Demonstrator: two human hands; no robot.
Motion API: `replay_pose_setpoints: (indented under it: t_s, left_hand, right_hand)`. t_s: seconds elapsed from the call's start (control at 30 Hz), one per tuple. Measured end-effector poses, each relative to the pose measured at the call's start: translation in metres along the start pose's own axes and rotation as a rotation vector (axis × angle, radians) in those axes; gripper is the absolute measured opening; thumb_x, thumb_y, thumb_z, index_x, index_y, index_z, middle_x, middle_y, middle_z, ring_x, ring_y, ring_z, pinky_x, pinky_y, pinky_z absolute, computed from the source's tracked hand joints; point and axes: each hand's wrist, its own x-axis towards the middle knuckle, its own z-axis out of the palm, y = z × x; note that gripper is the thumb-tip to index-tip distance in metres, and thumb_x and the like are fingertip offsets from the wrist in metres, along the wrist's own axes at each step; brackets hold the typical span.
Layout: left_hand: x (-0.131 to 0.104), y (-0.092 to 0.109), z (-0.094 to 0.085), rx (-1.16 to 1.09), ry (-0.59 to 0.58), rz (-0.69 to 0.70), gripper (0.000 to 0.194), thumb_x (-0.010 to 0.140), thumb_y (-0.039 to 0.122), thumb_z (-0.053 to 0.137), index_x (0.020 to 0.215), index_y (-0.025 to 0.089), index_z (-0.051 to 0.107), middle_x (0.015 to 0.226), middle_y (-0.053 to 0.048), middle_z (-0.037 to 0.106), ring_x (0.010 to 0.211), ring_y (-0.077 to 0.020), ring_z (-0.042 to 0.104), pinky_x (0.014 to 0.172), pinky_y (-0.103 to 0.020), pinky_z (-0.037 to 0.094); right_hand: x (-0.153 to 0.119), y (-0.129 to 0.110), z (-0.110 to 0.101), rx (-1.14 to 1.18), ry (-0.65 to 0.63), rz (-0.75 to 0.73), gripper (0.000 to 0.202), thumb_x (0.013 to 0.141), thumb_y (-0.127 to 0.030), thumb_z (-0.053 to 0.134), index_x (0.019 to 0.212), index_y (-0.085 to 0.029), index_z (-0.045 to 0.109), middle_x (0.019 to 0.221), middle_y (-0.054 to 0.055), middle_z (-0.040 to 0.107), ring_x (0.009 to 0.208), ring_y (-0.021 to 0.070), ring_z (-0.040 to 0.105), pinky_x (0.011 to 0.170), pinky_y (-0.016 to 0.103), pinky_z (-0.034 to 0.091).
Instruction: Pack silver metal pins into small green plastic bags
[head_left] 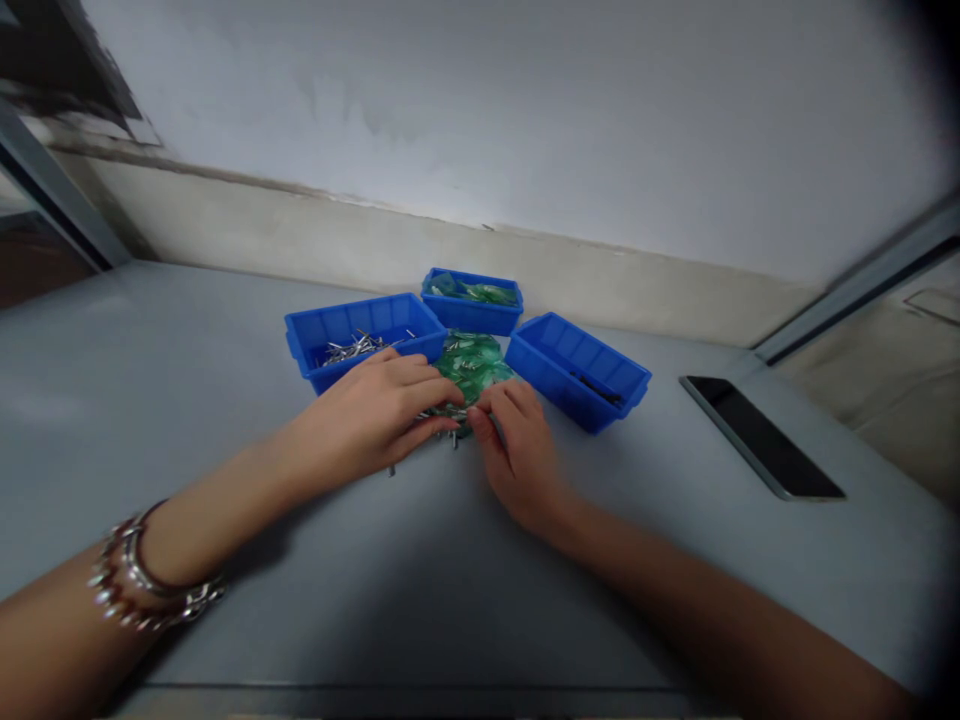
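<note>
Crinkled green plastic bags [476,362] lie between the blue bins, just beyond my fingers. At their near edge, my left hand [401,405] is closed in a pinch, thumb below the fingers. Small metal pins [454,439] show beneath and beside its fingertips. Opposite it, my right hand [519,450] has curled fingers and thumb pressed together, almost touching the left fingertips. What either pinch holds is too small and hidden to make out. One loose metal pin [391,470] lies on the table below my left hand.
A left blue bin [366,312] holds many metal pins. The back blue bin [472,316] contains green bags; the right blue bin [574,375] has some black pieces. A phone [761,435] lies on the grey table [420,600] at right. A wall [525,120] stands behind.
</note>
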Motion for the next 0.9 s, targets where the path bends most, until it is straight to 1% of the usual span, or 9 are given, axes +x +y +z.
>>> replay_pose_setpoints:
  t_s: [0.17, 0.33, 0.47, 0.57, 0.7, 0.9]
  left_hand:
    - [0.0005, 0.0008, 0.0001, -0.003, 0.007, 0.005, 0.019, 0.096, 0.027, 0.048, 0.1, 0.018, 0.064, 0.086, -0.004, 0.065, 0.08, -0.0172, 0.06, 0.076, -0.031, 0.04]
    - [0.0002, 0.0016, 0.0007, 0.002, -0.017, 0.006, 0.021, 0.096, 0.028, 0.046, 0.1, 0.018, 0.064, 0.088, -0.005, 0.066, 0.08, -0.0171, 0.06, 0.077, -0.033, 0.04]
    - [0.0003, 0.0041, 0.0002, -0.011, 0.036, 0.027, 0.02, 0.097, 0.027, 0.045, 0.101, 0.018, 0.063, 0.086, -0.004, 0.067, 0.081, -0.0172, 0.06, 0.074, -0.032, 0.04]
    - [0.0007, 0.005, 0.0004, -0.025, 0.081, 0.054, 0.016, 0.096, 0.025, 0.048, 0.1, 0.017, 0.062, 0.083, -0.002, 0.067, 0.079, -0.0164, 0.06, 0.074, -0.032, 0.039]
    - [0.001, 0.0044, 0.0007, -0.048, 0.087, 0.054, 0.014, 0.095, 0.022, 0.05, 0.099, 0.017, 0.062, 0.081, -0.002, 0.066, 0.075, -0.0151, 0.059, 0.07, -0.03, 0.04]
    - [-0.0005, 0.0032, 0.0029, -0.04, 0.11, 0.046, 0.016, 0.095, 0.023, 0.049, 0.106, 0.017, 0.059, 0.089, -0.004, 0.066, 0.082, -0.0171, 0.06, 0.072, -0.03, 0.041]
  right_hand:
    - [0.0005, -0.0007, 0.0002, -0.034, -0.036, 0.011, 0.03, 0.098, -0.027, 0.033, 0.077, -0.021, 0.052, 0.085, 0.007, 0.058, 0.085, 0.0217, 0.052, 0.076, 0.037, 0.045]
    - [0.0004, -0.0004, 0.0001, -0.029, -0.032, 0.004, 0.031, 0.099, -0.027, 0.032, 0.077, -0.021, 0.053, 0.085, 0.007, 0.059, 0.085, 0.0214, 0.052, 0.077, 0.038, 0.045]
    - [0.0009, -0.0005, -0.0011, 0.003, -0.049, 0.002, 0.029, 0.099, -0.027, 0.033, 0.08, -0.021, 0.054, 0.088, 0.007, 0.06, 0.089, 0.0215, 0.053, 0.081, 0.039, 0.045]
    - [0.0015, -0.0012, -0.0016, 0.017, -0.057, 0.001, 0.029, 0.099, -0.027, 0.033, 0.08, -0.021, 0.054, 0.088, 0.008, 0.06, 0.089, 0.0217, 0.053, 0.081, 0.039, 0.045]
    - [0.0018, -0.0024, -0.0021, 0.034, -0.051, -0.006, 0.03, 0.099, -0.027, 0.032, 0.08, -0.02, 0.054, 0.086, 0.007, 0.06, 0.087, 0.0217, 0.052, 0.08, 0.039, 0.045]
    - [0.0017, -0.0023, -0.0014, 0.048, -0.026, -0.035, 0.029, 0.1, -0.026, 0.033, 0.083, -0.019, 0.056, 0.086, 0.007, 0.06, 0.085, 0.0217, 0.051, 0.078, 0.038, 0.044]
